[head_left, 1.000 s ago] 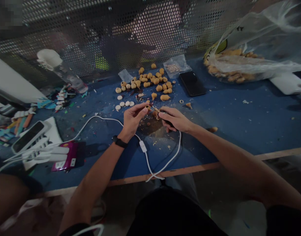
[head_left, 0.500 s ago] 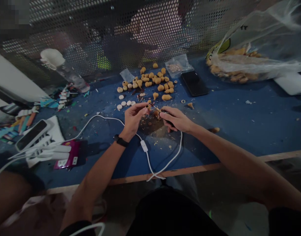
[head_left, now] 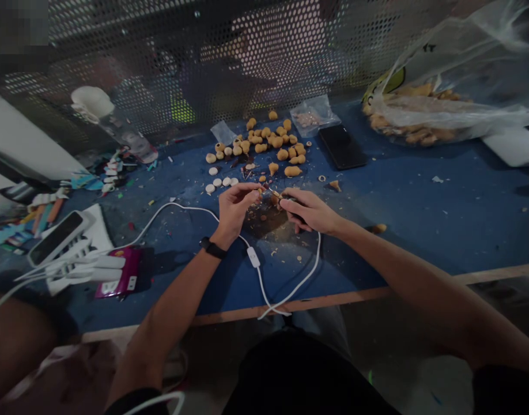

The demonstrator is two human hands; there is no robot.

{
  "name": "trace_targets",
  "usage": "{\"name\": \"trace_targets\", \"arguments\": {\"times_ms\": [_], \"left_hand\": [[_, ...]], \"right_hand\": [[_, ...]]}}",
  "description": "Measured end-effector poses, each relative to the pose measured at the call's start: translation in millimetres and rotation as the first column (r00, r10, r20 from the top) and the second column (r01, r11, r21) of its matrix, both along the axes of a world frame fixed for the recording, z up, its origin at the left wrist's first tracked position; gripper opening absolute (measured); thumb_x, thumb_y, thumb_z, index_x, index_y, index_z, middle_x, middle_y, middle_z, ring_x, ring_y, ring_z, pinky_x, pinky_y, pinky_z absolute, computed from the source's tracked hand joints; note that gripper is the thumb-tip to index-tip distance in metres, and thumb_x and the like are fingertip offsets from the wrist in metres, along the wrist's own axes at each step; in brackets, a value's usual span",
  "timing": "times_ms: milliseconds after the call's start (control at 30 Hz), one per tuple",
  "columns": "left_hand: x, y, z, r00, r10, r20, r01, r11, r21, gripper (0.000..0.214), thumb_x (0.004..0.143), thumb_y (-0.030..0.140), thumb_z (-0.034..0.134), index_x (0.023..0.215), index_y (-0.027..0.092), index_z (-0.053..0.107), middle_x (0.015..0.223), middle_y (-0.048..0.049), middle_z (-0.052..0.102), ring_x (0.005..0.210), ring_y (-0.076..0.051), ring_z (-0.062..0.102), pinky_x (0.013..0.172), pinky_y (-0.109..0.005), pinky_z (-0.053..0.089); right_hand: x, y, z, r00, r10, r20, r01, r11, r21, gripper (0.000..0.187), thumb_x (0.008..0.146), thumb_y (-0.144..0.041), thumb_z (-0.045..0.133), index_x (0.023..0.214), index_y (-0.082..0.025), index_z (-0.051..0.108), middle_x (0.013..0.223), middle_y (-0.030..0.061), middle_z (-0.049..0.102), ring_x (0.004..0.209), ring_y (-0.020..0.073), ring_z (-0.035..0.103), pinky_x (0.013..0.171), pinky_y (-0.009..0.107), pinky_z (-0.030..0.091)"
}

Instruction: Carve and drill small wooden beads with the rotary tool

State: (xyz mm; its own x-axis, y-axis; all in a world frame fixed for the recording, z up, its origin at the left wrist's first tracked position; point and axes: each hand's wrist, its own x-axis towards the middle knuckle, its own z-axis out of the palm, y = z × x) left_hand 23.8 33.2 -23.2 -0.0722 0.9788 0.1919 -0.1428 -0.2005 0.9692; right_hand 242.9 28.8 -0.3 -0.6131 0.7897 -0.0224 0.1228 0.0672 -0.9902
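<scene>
- Blue, scuffed surface [head_left: 420, 213], strewn with crumbs and scraps, with a wooden strip along the near edge.
- Behind it, a dark perforated panel [head_left: 161, 46], upright.
- At the far right, a large clear plastic bag [head_left: 454, 106], partly full of tan pieces.
- White cable [head_left: 186, 208], looping past the left wrist to the right hand [head_left: 312, 210], with an inline switch [head_left: 253, 257] between the hands and the near edge.
- At the left, a magenta power block [head_left: 130, 271] with white plugs; near it, a phone [head_left: 57, 237].
- Left hand [head_left: 234, 207], with a black wristband [head_left: 212, 248] at the wrist; fingers [head_left: 247, 187] pinched narrow on a small tan piece [head_left: 260, 192], mostly hidden in the grip.
- Right fingers [head_left: 293, 204] closed around the dark handle of a slim tool [head_left: 274, 193], metal tip pointed at the tan piece; contact impossible to tell.
- Beyond the hands, toward the right, a black phone [head_left: 342, 147], flat; just beside it, a small clear packet [head_left: 314, 115].
- Past the fingertips, small tan gourds [head_left: 293, 171] in a loose cluster, some touching.
- Left of these and nearer, pale discs [head_left: 210, 188], a few in a short row.
- Smallest of all, pale shavings [head_left: 299, 258] below the hands.
</scene>
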Motion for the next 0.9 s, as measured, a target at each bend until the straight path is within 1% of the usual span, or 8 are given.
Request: {"name": "trace_targets", "arguments": {"times_ms": [333,467,567,633,700,800,867,900], "left_hand": [[-1.3,-0.1,0.1,0.999,-0.028,-0.016,0.028,1.000,-0.005,0.024,0.077,0.042,0.086,0.096,0.026,0.085,0.098,-0.0044,0.083,0.075,-0.015,0.072,0.078,-0.032,0.059],[0.0,-0.9,0.8,0.998,-0.053,-0.032,0.053,0.998,0.021,0.031,0.072,0.044,0.091,0.098,0.027,0.085,0.105,-0.0052,0.083,0.089,-0.019,0.077,0.088,-0.037,0.062],[1.6,-2.7,2.9,0.997,-0.043,-0.067,0.047,0.997,0.059,0.033,0.070,0.042,0.094,0.096,0.025,0.084,0.103,-0.0059,0.083,0.096,-0.021,0.078,0.093,-0.038,0.062],[2.3,-4.4,4.8,0.995,-0.033,-0.093,0.040,0.997,0.070,0.032,0.069,0.040,0.095,0.095,0.024,0.084,0.100,-0.0064,0.084,0.093,-0.020,0.078,0.091,-0.037,0.063],[2.8,-6.3,6.9,0.993,-0.041,-0.111,0.048,0.997,0.063,0.034,0.069,0.040,0.095,0.096,0.024,0.084,0.098,-0.0066,0.084,0.089,-0.020,0.079,0.089,-0.037,0.064],[3.5,-8.7,10.0,0.990,-0.046,-0.131,0.052,0.998,0.046,0.038,0.067,0.042,0.096,0.097,0.023,0.084,0.095,-0.0065,0.084,0.086,-0.021,0.079,0.086,-0.037,0.065],[4.1,-10.1,11.7,0.988,-0.040,-0.149,0.047,0.998,0.044,0.038,0.067,0.043,0.096,0.096,0.022,0.084,0.094,-0.0068,0.084,0.084,-0.021,0.079,0.084,-0.037,0.066],[4.5,-10.9,12.3,0.987,-0.043,-0.158,0.051,0.998,0.045,0.037,0.068,0.043,0.096,0.096,0.022,0.084,0.093,-0.0070,0.084,0.084,-0.021,0.079,0.084,-0.037,0.066]], "right_hand": [[-0.5,0.2,0.7,1.000,-0.014,-0.012,0.014,1.000,-0.001,0.031,0.103,-0.051,0.056,0.089,-0.024,0.047,0.047,-0.0138,0.043,0.032,0.0056,0.038,0.045,0.022,0.056],[-0.8,-1.1,0.8,0.999,-0.033,-0.026,0.032,0.999,-0.007,0.034,0.102,-0.056,0.058,0.089,-0.025,0.048,0.048,-0.0134,0.042,0.033,0.0061,0.037,0.044,0.023,0.055],[0.3,-2.0,1.3,0.997,-0.072,-0.038,0.072,0.997,0.015,0.034,0.103,-0.056,0.054,0.092,-0.025,0.051,0.050,-0.0123,0.041,0.035,0.0074,0.037,0.045,0.025,0.054],[2.6,-1.7,3.0,0.993,-0.111,-0.028,0.113,0.990,0.082,0.033,0.105,-0.055,0.049,0.096,-0.024,0.054,0.052,-0.0106,0.043,0.038,0.0089,0.040,0.048,0.026,0.053],[6.5,-0.9,5.8,0.984,-0.174,0.026,0.163,0.959,0.231,0.031,0.106,-0.052,0.047,0.101,-0.024,0.056,0.056,-0.0082,0.047,0.044,0.0111,0.047,0.051,0.026,0.050],[14.8,-0.8,8.4,0.948,-0.278,0.153,0.168,0.848,0.503,0.027,0.105,-0.048,0.049,0.106,-0.022,0.058,0.062,-0.0038,0.056,0.054,0.0153,0.056,0.058,0.028,0.044],[21.1,-2.7,6.6,0.924,-0.319,0.211,0.131,0.782,0.610,0.029,0.105,-0.048,0.049,0.109,-0.021,0.060,0.066,-0.0011,0.061,0.058,0.0172,0.058,0.061,0.030,0.042],[24.2,-4.2,4.5,0.915,-0.331,0.230,0.112,0.758,0.642,0.030,0.104,-0.048,0.050,0.111,-0.021,0.061,0.069,0.0005,0.064,0.059,0.0181,0.060,0.062,0.030,0.041]]}}
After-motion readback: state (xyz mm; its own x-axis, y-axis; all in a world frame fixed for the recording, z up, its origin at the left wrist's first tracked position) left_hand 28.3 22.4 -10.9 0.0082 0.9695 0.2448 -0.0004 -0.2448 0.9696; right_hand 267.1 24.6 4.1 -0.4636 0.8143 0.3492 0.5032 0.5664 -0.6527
